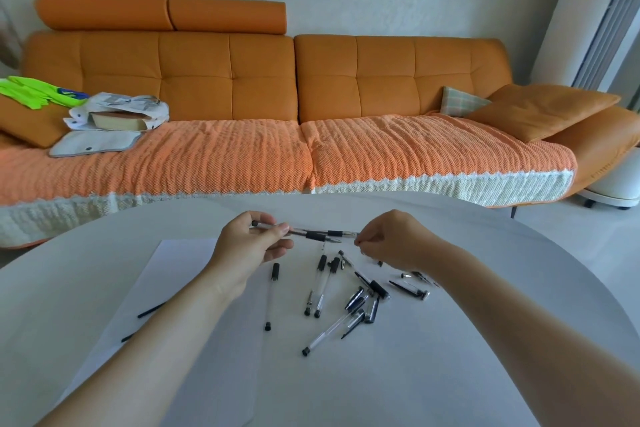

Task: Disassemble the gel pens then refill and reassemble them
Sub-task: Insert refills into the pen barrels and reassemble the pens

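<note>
Evidently the left hand [254,243] grips a gel pen [313,235], steadying it while the right hand [391,241] pinches its tip; loose pen parts [378,289] lie at six o'clock.

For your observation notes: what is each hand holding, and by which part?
The left hand grips a gel pen by its rear barrel; the right hand pinches its tip end.

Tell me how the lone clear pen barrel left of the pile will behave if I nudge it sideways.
The clear pen barrel looks round and slim, so it will probably roll on the smooth table. Being thin clear plastic, it is likely light and stiff, not floppy.
</note>
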Action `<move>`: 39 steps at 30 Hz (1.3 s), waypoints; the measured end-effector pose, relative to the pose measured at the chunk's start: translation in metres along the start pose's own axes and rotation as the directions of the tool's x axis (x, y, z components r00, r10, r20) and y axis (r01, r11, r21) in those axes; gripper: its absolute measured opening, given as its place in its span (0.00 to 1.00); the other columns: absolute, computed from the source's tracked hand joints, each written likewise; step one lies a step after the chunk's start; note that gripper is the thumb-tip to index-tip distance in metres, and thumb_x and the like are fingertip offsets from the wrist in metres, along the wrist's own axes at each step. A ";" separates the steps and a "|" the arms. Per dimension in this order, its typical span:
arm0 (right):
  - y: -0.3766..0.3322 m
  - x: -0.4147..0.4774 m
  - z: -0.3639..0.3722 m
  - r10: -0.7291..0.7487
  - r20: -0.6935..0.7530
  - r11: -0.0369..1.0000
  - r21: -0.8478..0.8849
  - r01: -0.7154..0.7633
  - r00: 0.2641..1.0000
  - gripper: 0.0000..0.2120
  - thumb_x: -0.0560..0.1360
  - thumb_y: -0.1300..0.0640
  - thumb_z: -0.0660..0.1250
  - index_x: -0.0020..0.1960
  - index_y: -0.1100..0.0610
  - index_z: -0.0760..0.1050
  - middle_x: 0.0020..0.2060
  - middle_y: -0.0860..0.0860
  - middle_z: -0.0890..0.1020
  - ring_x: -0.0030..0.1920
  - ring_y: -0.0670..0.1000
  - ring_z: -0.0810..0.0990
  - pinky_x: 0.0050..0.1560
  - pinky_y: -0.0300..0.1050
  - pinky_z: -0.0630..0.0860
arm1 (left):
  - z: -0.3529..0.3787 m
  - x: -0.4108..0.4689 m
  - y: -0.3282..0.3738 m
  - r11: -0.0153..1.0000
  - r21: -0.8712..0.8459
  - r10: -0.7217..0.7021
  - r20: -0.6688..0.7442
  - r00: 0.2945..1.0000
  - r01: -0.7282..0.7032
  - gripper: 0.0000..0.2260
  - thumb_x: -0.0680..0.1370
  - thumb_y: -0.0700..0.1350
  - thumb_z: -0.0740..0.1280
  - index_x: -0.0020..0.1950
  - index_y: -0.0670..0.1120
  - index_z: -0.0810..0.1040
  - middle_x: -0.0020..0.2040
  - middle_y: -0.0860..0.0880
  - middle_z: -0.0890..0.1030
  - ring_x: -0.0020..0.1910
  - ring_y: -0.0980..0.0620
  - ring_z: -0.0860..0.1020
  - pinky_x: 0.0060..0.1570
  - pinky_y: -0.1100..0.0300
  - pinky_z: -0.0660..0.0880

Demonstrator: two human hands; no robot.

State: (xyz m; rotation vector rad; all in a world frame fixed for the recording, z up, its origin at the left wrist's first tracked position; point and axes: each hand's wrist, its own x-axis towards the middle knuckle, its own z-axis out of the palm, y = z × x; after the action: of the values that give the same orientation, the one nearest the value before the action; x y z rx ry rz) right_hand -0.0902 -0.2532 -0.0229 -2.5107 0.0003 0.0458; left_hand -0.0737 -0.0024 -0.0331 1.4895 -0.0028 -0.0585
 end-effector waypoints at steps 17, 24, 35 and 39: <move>-0.024 0.000 0.008 0.038 -0.015 0.811 0.584 -0.022 0.999 0.05 0.75 0.57 0.73 0.46 0.48 0.86 0.40 0.55 0.87 0.38 0.53 0.76 0.41 0.49 0.69 | 0.002 -0.001 0.001 0.998 -0.054 -0.024 -0.013 1.000 0.023 0.08 0.77 0.39 0.70 0.52 0.41 0.74 0.44 0.45 0.86 0.42 0.47 0.85 0.41 0.60 0.82; -0.036 -0.007 0.013 0.070 -0.062 0.781 0.625 -0.016 0.996 0.05 0.75 0.60 0.73 0.50 0.55 0.84 0.26 0.47 0.82 0.20 0.41 0.71 0.20 0.32 0.64 | 0.006 -0.002 0.000 1.000 0.004 -0.006 0.023 1.000 0.005 0.09 0.78 0.41 0.70 0.54 0.40 0.74 0.44 0.45 0.86 0.42 0.46 0.85 0.45 0.56 0.81; -0.049 -0.001 0.015 -0.111 0.090 0.955 0.286 0.081 0.990 0.15 0.82 0.63 0.57 0.56 0.52 0.82 0.39 0.52 0.77 0.34 0.54 0.67 0.36 0.48 0.67 | -0.002 0.003 0.006 0.831 0.512 0.109 0.233 0.966 -0.217 0.12 0.81 0.49 0.64 0.43 0.45 0.82 0.26 0.51 0.73 0.26 0.54 0.69 0.34 0.61 0.67; -0.055 0.002 0.009 -0.148 0.090 0.944 0.308 0.114 0.985 0.15 0.83 0.62 0.55 0.61 0.54 0.79 0.35 0.50 0.74 0.27 0.49 0.64 0.23 0.36 0.63 | -0.005 0.011 0.015 0.792 0.516 0.218 0.259 0.941 -0.325 0.11 0.81 0.48 0.64 0.41 0.47 0.82 0.26 0.51 0.73 0.26 0.56 0.68 0.31 0.66 0.66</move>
State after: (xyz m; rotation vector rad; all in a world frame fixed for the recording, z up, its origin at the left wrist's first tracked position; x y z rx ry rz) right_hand -0.0879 -0.2029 0.0022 -2.1926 -0.1926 0.1232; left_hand -0.0617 0.0033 -0.0191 2.0490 -0.4229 0.0436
